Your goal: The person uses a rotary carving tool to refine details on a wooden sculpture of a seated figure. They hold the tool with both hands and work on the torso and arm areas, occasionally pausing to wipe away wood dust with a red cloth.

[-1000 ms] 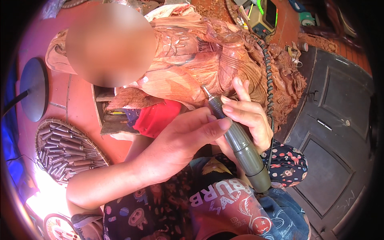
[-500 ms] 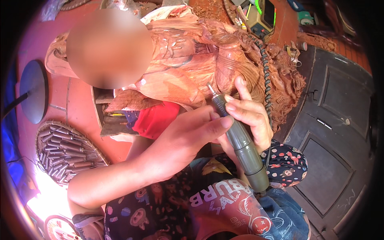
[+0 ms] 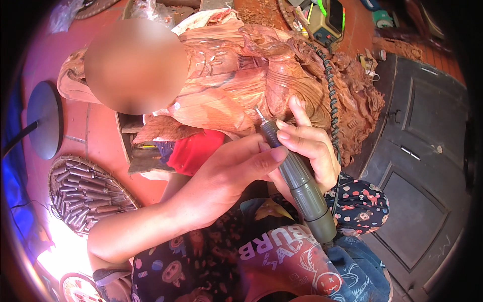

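A dark green rotary carving handpiece (image 3: 301, 187) slants across my lap, its thin metal bit (image 3: 258, 112) pointing up and left. My left hand (image 3: 236, 168) pinches the ribbed front part between thumb and fingers. Behind the tool, my right hand (image 3: 314, 153) supports the barrel with its fingers bent round the front, one finger raised. Just beyond the bit lies a large reddish wooden carving (image 3: 216, 108) with folds and fine grooves. The bit's tip appears close to the wood, but I cannot tell whether it touches. A blurred patch hides the carving's left part.
A woven basket (image 3: 132, 199) of several chisel-like tools stands at left, near a round black lamp base (image 3: 45, 120). A coiled cord (image 3: 332, 93) runs over the carving from a control box (image 3: 324, 25). A dark panelled board (image 3: 417, 166) lies at right. A red cloth (image 3: 198, 153) sits below the carving.
Both hands and the handpiece have shifted slightly left. The view has tilted a little; the grip looks the same.
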The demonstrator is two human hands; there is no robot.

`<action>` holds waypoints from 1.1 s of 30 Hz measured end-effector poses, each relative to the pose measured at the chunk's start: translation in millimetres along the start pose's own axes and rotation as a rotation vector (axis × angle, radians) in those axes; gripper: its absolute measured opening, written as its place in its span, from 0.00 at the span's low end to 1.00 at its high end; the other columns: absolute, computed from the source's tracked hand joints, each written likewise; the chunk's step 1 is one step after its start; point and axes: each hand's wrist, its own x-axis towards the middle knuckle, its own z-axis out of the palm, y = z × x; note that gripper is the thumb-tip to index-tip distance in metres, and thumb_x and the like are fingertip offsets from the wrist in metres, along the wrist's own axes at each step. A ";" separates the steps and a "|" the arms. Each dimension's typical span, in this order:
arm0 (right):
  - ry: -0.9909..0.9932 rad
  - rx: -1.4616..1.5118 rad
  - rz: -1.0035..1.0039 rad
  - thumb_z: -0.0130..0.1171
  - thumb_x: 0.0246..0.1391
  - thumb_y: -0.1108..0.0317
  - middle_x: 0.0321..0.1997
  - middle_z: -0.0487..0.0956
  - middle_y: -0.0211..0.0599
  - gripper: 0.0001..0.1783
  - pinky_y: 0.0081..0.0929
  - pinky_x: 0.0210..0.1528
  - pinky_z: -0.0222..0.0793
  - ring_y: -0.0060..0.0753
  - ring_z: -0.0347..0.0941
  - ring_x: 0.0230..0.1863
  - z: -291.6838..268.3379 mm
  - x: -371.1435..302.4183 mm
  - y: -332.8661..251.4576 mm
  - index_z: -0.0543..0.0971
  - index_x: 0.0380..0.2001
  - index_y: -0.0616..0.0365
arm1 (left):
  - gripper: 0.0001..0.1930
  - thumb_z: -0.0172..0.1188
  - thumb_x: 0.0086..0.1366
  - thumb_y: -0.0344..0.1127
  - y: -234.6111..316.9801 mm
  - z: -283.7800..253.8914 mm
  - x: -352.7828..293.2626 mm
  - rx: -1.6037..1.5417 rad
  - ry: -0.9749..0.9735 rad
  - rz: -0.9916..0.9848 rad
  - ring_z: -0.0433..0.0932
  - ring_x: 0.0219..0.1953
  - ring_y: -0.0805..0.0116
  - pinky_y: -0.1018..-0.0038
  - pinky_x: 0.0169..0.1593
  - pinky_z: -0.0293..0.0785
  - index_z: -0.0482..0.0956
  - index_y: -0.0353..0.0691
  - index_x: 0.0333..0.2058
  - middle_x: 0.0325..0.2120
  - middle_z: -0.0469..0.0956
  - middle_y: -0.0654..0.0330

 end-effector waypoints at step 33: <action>0.086 0.038 0.045 0.73 0.41 0.66 0.37 0.81 0.47 0.18 0.56 0.63 0.59 0.57 0.75 0.52 6.1 1.2 -6.0 0.80 0.35 0.64 | 0.17 0.47 0.71 0.36 0.4 -7.3 -6.2 0.034 -0.030 -0.046 0.71 0.53 0.68 0.70 0.56 0.66 0.68 0.29 0.52 0.48 0.74 0.55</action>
